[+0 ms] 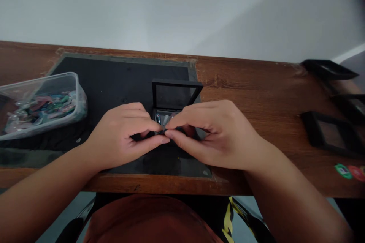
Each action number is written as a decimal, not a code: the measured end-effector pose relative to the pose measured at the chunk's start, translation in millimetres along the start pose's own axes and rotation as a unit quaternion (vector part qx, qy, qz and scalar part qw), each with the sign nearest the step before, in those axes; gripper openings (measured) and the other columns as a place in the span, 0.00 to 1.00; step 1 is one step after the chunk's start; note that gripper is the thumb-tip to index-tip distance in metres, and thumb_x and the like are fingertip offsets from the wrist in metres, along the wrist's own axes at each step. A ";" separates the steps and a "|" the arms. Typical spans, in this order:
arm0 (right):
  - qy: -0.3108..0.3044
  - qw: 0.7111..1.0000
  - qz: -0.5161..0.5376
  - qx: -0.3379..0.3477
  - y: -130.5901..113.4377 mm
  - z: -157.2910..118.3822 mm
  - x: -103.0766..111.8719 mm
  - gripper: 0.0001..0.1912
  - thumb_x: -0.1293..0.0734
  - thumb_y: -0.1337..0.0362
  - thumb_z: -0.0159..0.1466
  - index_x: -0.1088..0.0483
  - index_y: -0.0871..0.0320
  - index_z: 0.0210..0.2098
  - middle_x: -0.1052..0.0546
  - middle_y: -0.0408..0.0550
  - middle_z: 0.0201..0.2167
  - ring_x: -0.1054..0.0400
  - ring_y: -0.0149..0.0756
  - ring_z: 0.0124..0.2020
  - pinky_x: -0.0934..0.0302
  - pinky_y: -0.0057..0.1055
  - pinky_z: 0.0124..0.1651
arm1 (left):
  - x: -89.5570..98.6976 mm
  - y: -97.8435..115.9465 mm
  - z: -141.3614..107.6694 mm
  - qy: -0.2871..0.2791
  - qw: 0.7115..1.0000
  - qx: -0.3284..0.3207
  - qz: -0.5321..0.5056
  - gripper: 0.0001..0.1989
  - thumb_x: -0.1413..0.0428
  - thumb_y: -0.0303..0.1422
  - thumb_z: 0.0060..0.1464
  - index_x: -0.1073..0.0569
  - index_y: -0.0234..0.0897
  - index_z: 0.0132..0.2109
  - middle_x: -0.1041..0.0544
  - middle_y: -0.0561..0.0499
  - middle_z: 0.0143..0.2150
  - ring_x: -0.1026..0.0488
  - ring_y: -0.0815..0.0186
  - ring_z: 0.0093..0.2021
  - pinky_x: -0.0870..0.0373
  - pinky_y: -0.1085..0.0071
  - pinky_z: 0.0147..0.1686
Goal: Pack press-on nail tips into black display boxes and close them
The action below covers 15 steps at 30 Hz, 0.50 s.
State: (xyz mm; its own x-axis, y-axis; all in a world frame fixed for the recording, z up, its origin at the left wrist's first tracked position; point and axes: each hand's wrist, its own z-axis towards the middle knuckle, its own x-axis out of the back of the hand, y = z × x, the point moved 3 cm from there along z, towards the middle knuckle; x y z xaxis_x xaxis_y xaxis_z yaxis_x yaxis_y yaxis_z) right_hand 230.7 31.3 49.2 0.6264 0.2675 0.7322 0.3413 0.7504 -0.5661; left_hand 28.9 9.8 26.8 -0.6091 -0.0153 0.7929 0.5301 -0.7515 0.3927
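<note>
In front of me, a small black box (196, 84) stands on a dark mat with its windowed lid raised. A few small shiny pieces (158, 117) lie inside, partly covered by my fingers. My left hand (125, 133) is closed in a pinch at the box's front. Opposite it, my right hand (213, 133) pinches too, its thumb and forefinger meeting my left fingertips. Something tiny and dark shows between the fingertips, too small to name. Both hands hide most of the box's lower part.
A clear plastic tub (81, 108) of colourful small pieces sits on the left of the dark mat (114, 74). At the right of the wooden table (242, 83) are several black frame-like boxes (332, 131) and a green round item (343, 171). A wall rises behind.
</note>
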 end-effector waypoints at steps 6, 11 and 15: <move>0.018 0.998 0.056 -0.015 0.8 2.0 3.5 0.05 0.28 0.69 0.68 0.19 0.58 0.36 0.23 0.37 0.25 0.33 0.23 0.25 0.41 0.26 0.30 | 2.0 -0.8 -1.4 0.008 1.000 0.008 -0.005 0.08 0.37 0.35 0.67 0.20 0.39 0.37 0.22 0.56 0.27 0.28 0.67 0.28 0.33 0.68 0.33; 0.017 0.993 0.114 -0.036 1.1 1.8 1.3 0.05 0.28 0.69 0.68 0.19 0.58 0.35 0.23 0.37 0.24 0.35 0.22 0.23 0.43 0.25 0.27 | 4.0 -1.8 -0.6 0.033 0.998 -0.003 -0.047 0.05 0.36 0.31 0.65 0.22 0.38 0.38 0.20 0.56 0.30 0.26 0.69 0.30 0.30 0.68 0.38; 0.007 0.981 0.182 -0.065 1.6 0.4 -2.0 0.07 0.28 0.67 0.69 0.20 0.59 0.34 0.21 0.41 0.27 0.34 0.24 0.24 0.42 0.25 0.25 | 6.4 -2.5 -0.2 0.043 0.995 -0.027 -0.082 0.05 0.35 0.31 0.64 0.22 0.38 0.39 0.19 0.55 0.32 0.24 0.68 0.33 0.28 0.66 0.43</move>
State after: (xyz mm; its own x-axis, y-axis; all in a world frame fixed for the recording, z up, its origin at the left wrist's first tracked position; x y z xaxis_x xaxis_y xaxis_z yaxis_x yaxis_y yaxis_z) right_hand 229.7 32.2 47.1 0.7321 0.4947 0.4683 0.1789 0.5237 -0.8329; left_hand 23.6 11.5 30.8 -0.7341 0.0555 0.6768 0.3890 -0.7826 0.4861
